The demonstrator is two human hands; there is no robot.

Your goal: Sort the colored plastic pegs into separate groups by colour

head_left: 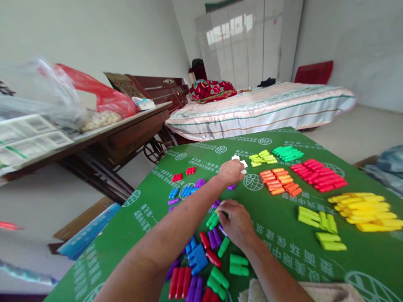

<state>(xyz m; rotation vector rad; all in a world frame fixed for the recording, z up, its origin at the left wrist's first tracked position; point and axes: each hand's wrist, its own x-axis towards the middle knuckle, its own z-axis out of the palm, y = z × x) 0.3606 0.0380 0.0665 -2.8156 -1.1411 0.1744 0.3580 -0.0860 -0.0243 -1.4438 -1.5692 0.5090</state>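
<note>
My left hand (pixel 231 172) reaches across the green table (pixel 277 251) and is closed on a small white piece (pixel 242 163), with another white piece beside it. My right hand (pixel 237 222) is closed in a pinch on a green plastic peg (pixel 213 219) near the table's middle. Below my hands lies a mixed heap of red, blue, purple and green pegs (pixel 201 262). Sorted groups lie to the right: orange pegs (pixel 280 181), red pegs (pixel 319 176), bright green pegs (pixel 288 153), yellow pegs (pixel 367 212) and lime pegs (pixel 319 224).
Small red pegs (pixel 183 174), blue pegs (pixel 181 192) and purple pegs (pixel 200 182) lie at the table's left. A wooden side table (pixel 126 130) with plastic bags stands to the left. A bed (pixel 261 107) is behind. A cloth (pixel 302 293) lies at the near edge.
</note>
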